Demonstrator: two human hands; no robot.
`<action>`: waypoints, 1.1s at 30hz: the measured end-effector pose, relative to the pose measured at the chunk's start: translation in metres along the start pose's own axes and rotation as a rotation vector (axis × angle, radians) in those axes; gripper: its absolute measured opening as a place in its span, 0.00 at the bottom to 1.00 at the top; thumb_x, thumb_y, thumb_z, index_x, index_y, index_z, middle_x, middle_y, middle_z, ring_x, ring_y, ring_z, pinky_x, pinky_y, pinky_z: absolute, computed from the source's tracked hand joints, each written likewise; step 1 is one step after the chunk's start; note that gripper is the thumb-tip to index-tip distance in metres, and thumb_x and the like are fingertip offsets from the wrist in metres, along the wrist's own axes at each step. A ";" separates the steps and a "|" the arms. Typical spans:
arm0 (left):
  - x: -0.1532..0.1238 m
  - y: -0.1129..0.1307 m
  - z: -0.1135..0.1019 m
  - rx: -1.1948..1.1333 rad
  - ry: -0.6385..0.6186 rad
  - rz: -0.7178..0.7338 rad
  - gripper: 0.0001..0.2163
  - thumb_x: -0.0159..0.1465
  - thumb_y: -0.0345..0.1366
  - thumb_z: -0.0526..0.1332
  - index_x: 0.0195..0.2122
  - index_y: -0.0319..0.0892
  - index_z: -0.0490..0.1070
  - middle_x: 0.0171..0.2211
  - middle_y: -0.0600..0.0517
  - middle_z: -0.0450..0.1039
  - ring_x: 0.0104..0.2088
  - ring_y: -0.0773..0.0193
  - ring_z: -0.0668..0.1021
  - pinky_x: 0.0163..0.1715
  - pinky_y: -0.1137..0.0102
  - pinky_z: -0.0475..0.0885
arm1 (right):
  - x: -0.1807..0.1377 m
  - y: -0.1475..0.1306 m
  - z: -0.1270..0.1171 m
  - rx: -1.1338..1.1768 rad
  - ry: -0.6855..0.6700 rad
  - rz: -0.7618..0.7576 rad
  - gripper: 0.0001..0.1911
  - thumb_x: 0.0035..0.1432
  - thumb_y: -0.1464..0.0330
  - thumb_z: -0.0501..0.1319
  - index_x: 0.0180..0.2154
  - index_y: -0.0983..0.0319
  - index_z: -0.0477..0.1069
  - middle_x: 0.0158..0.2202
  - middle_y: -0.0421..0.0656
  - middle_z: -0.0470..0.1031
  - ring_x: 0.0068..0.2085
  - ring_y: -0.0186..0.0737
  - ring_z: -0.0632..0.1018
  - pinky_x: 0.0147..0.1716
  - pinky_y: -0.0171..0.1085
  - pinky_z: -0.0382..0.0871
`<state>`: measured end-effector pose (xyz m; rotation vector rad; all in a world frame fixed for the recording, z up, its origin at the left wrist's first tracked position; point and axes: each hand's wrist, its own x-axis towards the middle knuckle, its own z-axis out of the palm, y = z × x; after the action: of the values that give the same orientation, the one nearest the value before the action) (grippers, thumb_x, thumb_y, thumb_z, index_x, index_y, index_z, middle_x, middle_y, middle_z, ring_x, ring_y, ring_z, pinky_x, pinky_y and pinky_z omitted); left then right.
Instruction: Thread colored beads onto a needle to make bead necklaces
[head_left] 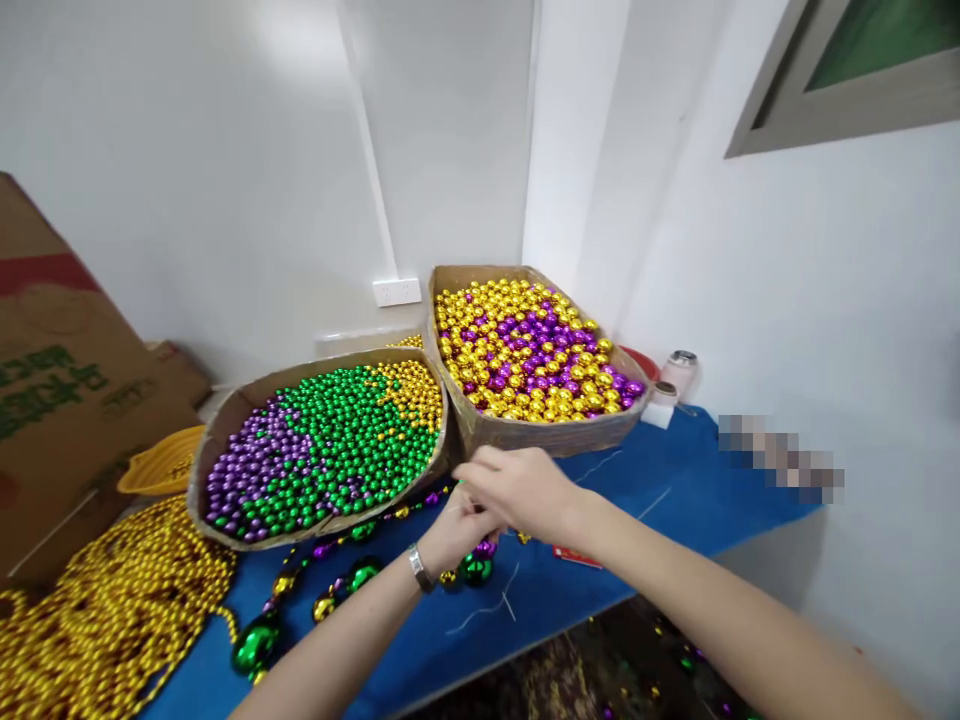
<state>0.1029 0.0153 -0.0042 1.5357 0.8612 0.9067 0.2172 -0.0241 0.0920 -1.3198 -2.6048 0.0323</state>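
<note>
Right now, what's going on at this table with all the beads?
A person is working at a blue table. Their left hand and right hand are pinched together at one end of a strand of green, gold and purple beads that lies across the table. How they grip it is hidden. Just behind the hands are two cardboard trays of loose beads, the left tray and the right tray. A gold pile of strands lies at the left.
</note>
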 end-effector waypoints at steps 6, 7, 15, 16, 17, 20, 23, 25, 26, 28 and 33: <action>-0.012 0.005 -0.013 -0.090 -0.167 -0.026 0.14 0.57 0.44 0.63 0.28 0.35 0.74 0.16 0.56 0.64 0.17 0.74 0.63 0.16 0.78 0.57 | -0.059 0.036 0.054 0.361 0.271 0.210 0.10 0.63 0.65 0.52 0.39 0.61 0.70 0.32 0.42 0.75 0.33 0.36 0.76 0.32 0.32 0.67; -0.012 0.006 -0.014 -0.081 -0.157 -0.038 0.14 0.56 0.44 0.63 0.28 0.35 0.75 0.16 0.55 0.65 0.17 0.74 0.64 0.16 0.78 0.58 | -0.062 0.031 0.061 0.358 0.275 0.220 0.12 0.64 0.65 0.50 0.36 0.61 0.70 0.30 0.42 0.74 0.31 0.36 0.75 0.31 0.33 0.66; -0.020 0.019 -0.025 0.114 -0.226 0.084 0.12 0.57 0.40 0.62 0.37 0.37 0.77 0.28 0.48 0.77 0.24 0.66 0.75 0.27 0.73 0.70 | -0.068 0.017 0.064 0.623 0.268 0.262 0.13 0.64 0.62 0.50 0.35 0.59 0.71 0.32 0.42 0.74 0.33 0.37 0.74 0.34 0.34 0.64; -0.021 0.022 -0.026 0.195 -0.241 0.174 0.11 0.59 0.38 0.61 0.38 0.39 0.77 0.30 0.47 0.78 0.27 0.65 0.76 0.30 0.72 0.71 | -0.066 0.020 0.063 0.717 0.295 0.310 0.13 0.64 0.61 0.50 0.39 0.58 0.70 0.34 0.42 0.74 0.34 0.36 0.74 0.34 0.34 0.64; -0.023 0.024 -0.028 0.278 -0.259 0.273 0.10 0.61 0.37 0.59 0.40 0.40 0.76 0.32 0.47 0.78 0.30 0.65 0.77 0.33 0.71 0.71 | -0.063 0.023 0.064 0.821 0.294 0.346 0.14 0.65 0.61 0.49 0.42 0.59 0.69 0.35 0.43 0.75 0.33 0.35 0.74 0.33 0.34 0.64; -0.023 0.026 -0.033 0.511 -0.301 0.565 0.13 0.64 0.31 0.53 0.47 0.43 0.73 0.35 0.47 0.77 0.35 0.64 0.77 0.37 0.71 0.71 | -0.053 0.029 0.074 1.079 0.138 0.347 0.18 0.65 0.58 0.46 0.44 0.61 0.67 0.30 0.41 0.75 0.23 0.31 0.69 0.23 0.31 0.61; -0.020 0.018 -0.037 0.715 -0.263 0.784 0.17 0.64 0.26 0.50 0.51 0.44 0.68 0.38 0.46 0.76 0.36 0.63 0.76 0.36 0.69 0.70 | -0.045 0.029 0.088 1.149 0.024 0.307 0.22 0.65 0.57 0.43 0.45 0.64 0.66 0.25 0.42 0.75 0.15 0.27 0.61 0.15 0.28 0.53; -0.020 0.012 -0.038 0.810 -0.240 0.850 0.19 0.63 0.24 0.49 0.53 0.44 0.66 0.39 0.46 0.75 0.36 0.63 0.76 0.35 0.68 0.70 | -0.043 0.029 0.094 1.156 -0.033 0.282 0.22 0.64 0.56 0.44 0.45 0.65 0.66 0.23 0.41 0.75 0.13 0.26 0.57 0.12 0.28 0.51; -0.021 0.010 -0.038 0.834 -0.239 0.861 0.19 0.63 0.24 0.48 0.53 0.44 0.65 0.39 0.46 0.75 0.36 0.63 0.76 0.35 0.68 0.70 | -0.042 0.030 0.095 1.146 -0.049 0.271 0.22 0.63 0.55 0.46 0.42 0.65 0.67 0.22 0.41 0.75 0.12 0.26 0.57 0.12 0.28 0.51; -0.023 0.008 -0.037 0.828 -0.245 0.834 0.18 0.63 0.24 0.48 0.52 0.43 0.66 0.38 0.45 0.75 0.36 0.62 0.76 0.35 0.68 0.70 | -0.044 0.031 0.093 1.097 -0.025 0.270 0.21 0.62 0.55 0.48 0.38 0.64 0.69 0.23 0.41 0.75 0.14 0.26 0.59 0.14 0.28 0.55; -0.028 0.014 -0.030 0.460 -0.144 0.360 0.10 0.64 0.33 0.53 0.42 0.39 0.72 0.31 0.48 0.76 0.30 0.65 0.76 0.31 0.71 0.70 | -0.056 0.023 0.083 0.827 0.246 0.357 0.15 0.62 0.59 0.51 0.34 0.60 0.71 0.33 0.45 0.73 0.33 0.37 0.72 0.31 0.33 0.63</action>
<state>0.0647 0.0015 0.0098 2.1794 0.7311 0.8725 0.2506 -0.0489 -0.0018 -1.3041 -1.7785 0.8400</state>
